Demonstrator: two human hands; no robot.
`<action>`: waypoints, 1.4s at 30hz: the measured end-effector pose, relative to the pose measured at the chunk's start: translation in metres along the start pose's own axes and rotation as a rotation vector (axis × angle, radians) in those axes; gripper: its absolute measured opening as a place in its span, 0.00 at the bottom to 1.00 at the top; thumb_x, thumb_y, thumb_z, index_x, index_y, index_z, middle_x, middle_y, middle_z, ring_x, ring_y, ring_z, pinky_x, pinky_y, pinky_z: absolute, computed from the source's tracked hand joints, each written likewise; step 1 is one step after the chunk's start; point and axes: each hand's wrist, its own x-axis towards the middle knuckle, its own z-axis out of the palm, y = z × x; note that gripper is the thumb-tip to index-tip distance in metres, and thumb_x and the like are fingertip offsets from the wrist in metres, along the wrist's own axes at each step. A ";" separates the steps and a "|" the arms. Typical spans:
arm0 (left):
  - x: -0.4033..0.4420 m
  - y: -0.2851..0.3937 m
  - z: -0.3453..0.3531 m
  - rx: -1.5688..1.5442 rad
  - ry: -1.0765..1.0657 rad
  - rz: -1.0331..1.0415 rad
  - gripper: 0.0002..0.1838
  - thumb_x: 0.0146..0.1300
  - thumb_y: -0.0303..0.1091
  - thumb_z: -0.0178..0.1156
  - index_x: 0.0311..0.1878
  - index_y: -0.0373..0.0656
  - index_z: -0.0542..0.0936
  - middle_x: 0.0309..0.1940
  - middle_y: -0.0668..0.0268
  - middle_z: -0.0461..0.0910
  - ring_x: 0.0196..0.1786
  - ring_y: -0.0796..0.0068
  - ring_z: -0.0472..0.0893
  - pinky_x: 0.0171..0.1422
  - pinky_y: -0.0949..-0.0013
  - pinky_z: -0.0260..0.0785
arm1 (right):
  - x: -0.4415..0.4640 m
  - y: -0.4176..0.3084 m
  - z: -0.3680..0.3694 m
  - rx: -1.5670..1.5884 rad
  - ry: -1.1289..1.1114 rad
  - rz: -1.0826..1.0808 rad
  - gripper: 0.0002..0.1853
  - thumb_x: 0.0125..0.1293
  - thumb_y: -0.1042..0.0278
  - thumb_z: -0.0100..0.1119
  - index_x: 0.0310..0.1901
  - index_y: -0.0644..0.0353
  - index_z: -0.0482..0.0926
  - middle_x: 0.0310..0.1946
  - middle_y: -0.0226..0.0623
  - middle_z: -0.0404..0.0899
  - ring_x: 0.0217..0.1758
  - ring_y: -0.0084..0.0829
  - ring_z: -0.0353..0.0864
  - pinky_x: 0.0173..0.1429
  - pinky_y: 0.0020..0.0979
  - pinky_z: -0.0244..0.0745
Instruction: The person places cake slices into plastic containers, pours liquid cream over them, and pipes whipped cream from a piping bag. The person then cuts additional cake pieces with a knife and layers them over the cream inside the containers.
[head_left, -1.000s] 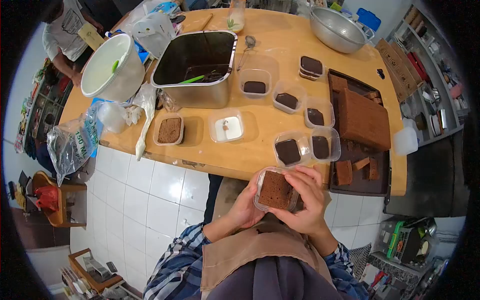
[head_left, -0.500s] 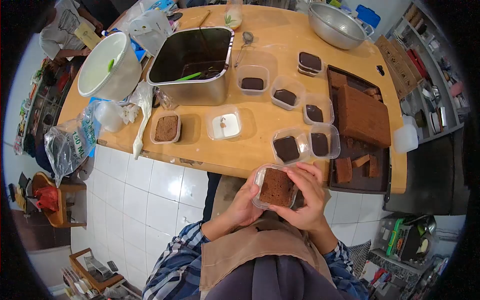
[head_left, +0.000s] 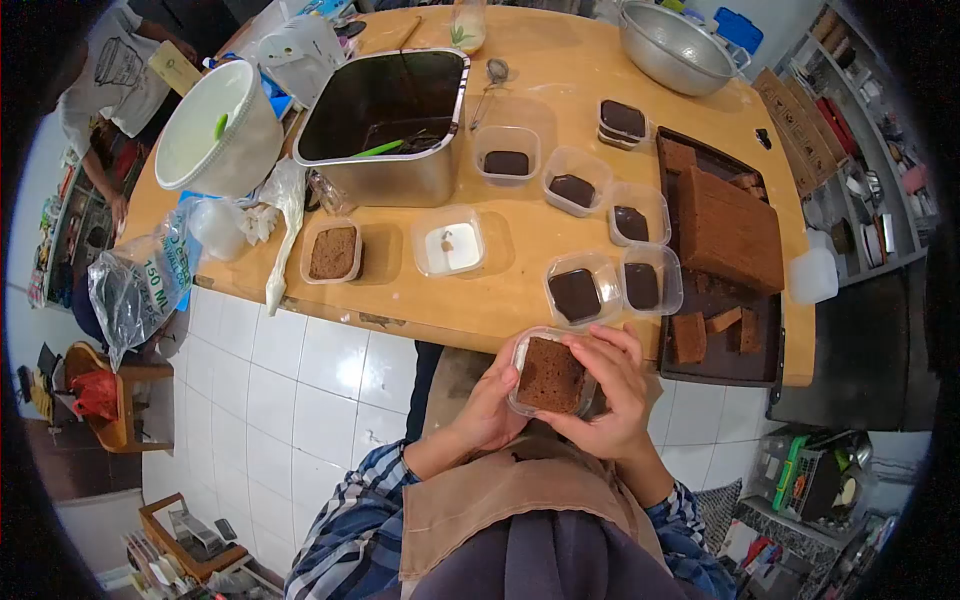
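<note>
A kitchen was indicated by the cake tray (head_left: pixel 768 322) and metal bowl (head_left: pixel 665 62). Shelves (head_left: pixel 888 267) were crowded with assorted wares (head_left: pixel 861 190).

The clear plastic bag (head_left: pixel 128 300) at the left edge of the desk (head_left: pixel 390 270) carries "150 ML" in green characters; the lettering around it is too creased to read for certain. The dark print on a co-worker's white T-shirt (head_left: pixel 145 90) and the markings on the brown cardboard (head_left: pixel 797 125) at right are too small to make out.
</note>
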 end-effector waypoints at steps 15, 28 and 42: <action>-0.001 0.001 0.002 0.012 0.015 0.018 0.40 0.60 0.42 0.61 0.70 0.44 0.51 0.64 0.60 0.61 0.67 0.66 0.63 0.68 0.59 0.60 | 0.000 -0.002 0.002 -0.059 -0.041 -0.001 0.34 0.39 0.59 0.76 0.52 0.54 0.76 0.53 0.32 0.77 0.59 0.41 0.68 0.69 0.50 0.45; -0.001 0.009 0.003 0.014 0.062 -0.036 0.44 0.51 0.26 0.62 0.70 0.46 0.51 0.63 0.61 0.62 0.65 0.66 0.65 0.68 0.60 0.62 | -0.003 -0.001 0.002 -0.146 -0.208 -0.002 0.35 0.51 0.49 0.65 0.60 0.56 0.71 0.61 0.32 0.70 0.65 0.42 0.61 0.71 0.54 0.33; -0.003 0.014 -0.001 0.063 0.085 -0.033 0.42 0.48 0.23 0.55 0.70 0.44 0.54 0.63 0.62 0.62 0.66 0.67 0.65 0.68 0.61 0.60 | -0.006 0.002 -0.001 -0.004 -0.276 0.003 0.34 0.56 0.63 0.55 0.66 0.59 0.63 0.65 0.39 0.65 0.68 0.47 0.59 0.71 0.57 0.28</action>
